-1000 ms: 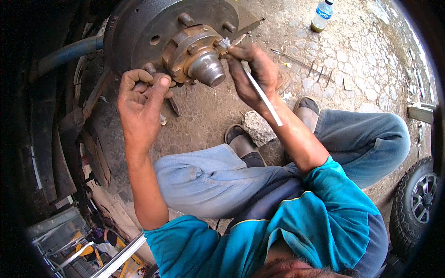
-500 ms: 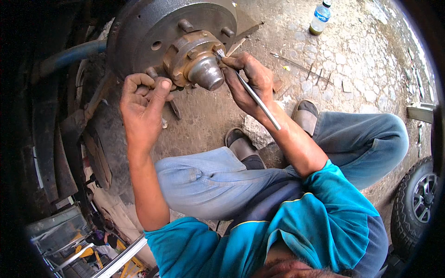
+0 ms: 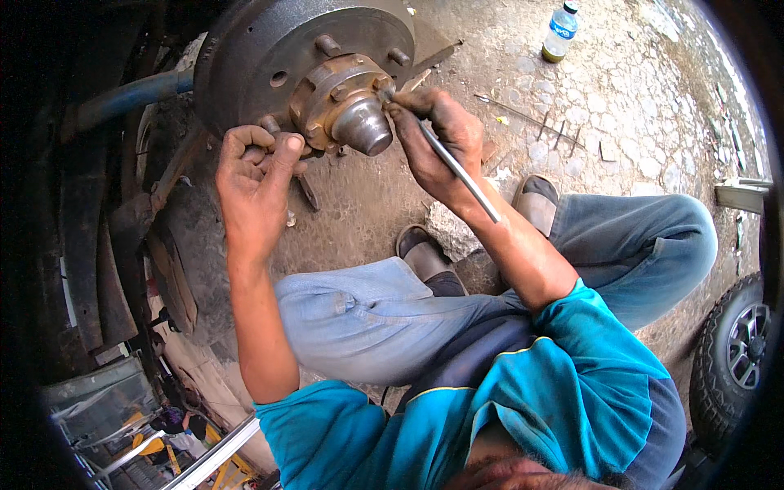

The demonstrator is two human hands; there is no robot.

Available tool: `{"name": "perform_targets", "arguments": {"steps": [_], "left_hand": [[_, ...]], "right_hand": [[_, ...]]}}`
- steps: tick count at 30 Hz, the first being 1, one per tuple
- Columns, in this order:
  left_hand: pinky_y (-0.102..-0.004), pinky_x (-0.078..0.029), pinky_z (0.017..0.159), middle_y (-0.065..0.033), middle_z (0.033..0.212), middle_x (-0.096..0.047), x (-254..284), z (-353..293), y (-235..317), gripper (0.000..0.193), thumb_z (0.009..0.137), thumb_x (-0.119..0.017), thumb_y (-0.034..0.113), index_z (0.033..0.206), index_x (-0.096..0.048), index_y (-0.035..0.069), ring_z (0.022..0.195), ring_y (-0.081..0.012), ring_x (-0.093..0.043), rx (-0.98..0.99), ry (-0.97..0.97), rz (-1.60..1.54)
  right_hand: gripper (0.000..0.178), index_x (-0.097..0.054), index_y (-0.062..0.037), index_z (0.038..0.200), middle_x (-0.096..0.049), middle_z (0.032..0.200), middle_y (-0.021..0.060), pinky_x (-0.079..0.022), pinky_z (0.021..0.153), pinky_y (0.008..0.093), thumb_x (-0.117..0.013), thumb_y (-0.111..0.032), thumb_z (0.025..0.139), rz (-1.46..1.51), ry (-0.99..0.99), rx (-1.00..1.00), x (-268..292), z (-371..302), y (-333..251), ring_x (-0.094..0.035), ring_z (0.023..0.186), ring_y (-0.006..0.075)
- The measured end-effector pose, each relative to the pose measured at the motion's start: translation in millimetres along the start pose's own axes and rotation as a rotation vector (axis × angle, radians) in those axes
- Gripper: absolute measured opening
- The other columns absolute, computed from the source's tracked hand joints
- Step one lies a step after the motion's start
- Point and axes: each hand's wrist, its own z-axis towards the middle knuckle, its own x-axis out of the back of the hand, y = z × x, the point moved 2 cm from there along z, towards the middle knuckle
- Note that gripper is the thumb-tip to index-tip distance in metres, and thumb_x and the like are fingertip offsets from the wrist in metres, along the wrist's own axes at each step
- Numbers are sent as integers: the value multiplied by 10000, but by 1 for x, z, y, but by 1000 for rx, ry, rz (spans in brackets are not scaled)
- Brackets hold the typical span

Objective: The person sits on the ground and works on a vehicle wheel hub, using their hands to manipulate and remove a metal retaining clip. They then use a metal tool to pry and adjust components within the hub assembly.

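Observation:
A dark brake drum (image 3: 245,57) carries a rusty wheel hub (image 3: 314,94) with a shiny rounded hub cap (image 3: 365,126) and several wheel studs. My right hand (image 3: 441,135) pinches a thin brush (image 3: 461,175) by its silver-grey handle. Its bristle end, mostly hidden by the fingers, meets the hub's bolted flange just right of the cap. My left hand (image 3: 257,175) is at the drum's lower edge, fingers curled and thumb raised, against a wheel stud (image 3: 269,123). What those fingers close on is hidden. Below them a dark pointed metal piece (image 3: 309,194) shows.
On the floor at the upper right stand a bottle (image 3: 561,33) and a long metal rod (image 3: 523,114) with prongs. A stone (image 3: 451,229) sits between my shoes. A tyred wheel (image 3: 735,351) is at the right, tools (image 3: 151,445) at the lower left, a blue bar (image 3: 135,96) beside the drum.
The brush has shifted slightly, its handle end a little up and right, with fewer bristles showing at the flange. My left hand stays by the same stud.

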Motion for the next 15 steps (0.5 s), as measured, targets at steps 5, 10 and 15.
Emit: {"name": "perform_targets", "arguments": {"steps": [5, 10, 15], "left_hand": [[-299, -653, 772, -77, 971, -682, -2, 0, 2, 287, 1006, -812, 123, 1132, -574, 25, 886, -120, -706, -3, -6, -4], [-299, -654, 764, -86, 979, -679, -1, 0, 1, 286, 1008, -809, 120, 1127, -572, 15, 877, -118, -706, 0, -12, 17], [-301, -656, 758, -93, 982, -677, 1, -1, 1, 274, 1011, -801, 111, 1126, -573, 14, 867, -119, -703, -9, -1, 24]], "right_hand": [[142, -738, -5, 1058, -732, 858, 181, -581, 657, 396, -789, -36, 929, 75, 15, 4, -1, 3, 2, -755, 750, 316], [134, -748, -1, 1054, -729, 853, 182, -580, 658, 384, -790, -41, 934, 45, 22, 52, -3, 3, 5, -754, 744, 309], [146, -753, -15, 1072, -736, 883, 179, -586, 682, 377, -783, -39, 931, 92, 75, 56, -2, 9, 1, -761, 779, 301]]}}
